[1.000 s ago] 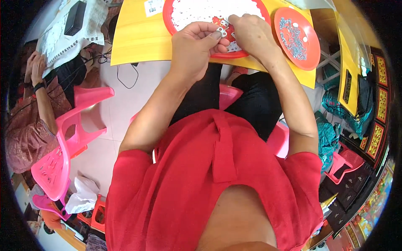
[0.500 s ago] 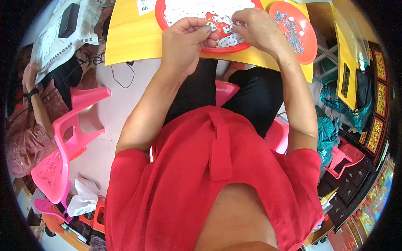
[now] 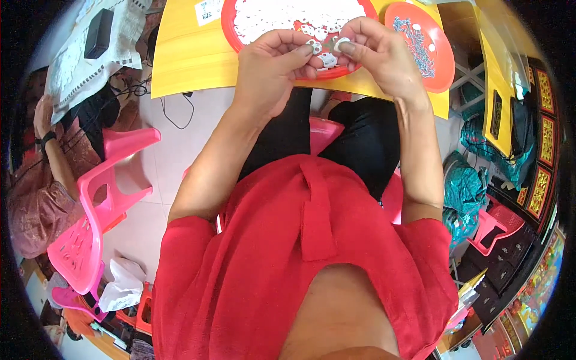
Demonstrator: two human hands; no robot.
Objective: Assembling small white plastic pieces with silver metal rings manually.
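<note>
Item: small white ring-shaped piece (image 3: 342,43), pinched in the right hand (image 3: 378,54) over the near rim of the red tray (image 3: 228,18) on the yellow worktop (image 3: 180,60); left hand (image 3: 273,60) pinches a similar white piece (image 3: 314,47); judged light, rigid, smooth, best gripped by its edges.

Left hand (image 3: 270,66) and right hand (image 3: 381,54) pinch small white rings (image 3: 342,44) over red tray (image 3: 231,27).

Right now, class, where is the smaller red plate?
In the head view, the smaller plate lies upper right on the yellow table, just right of the right hand.
</note>
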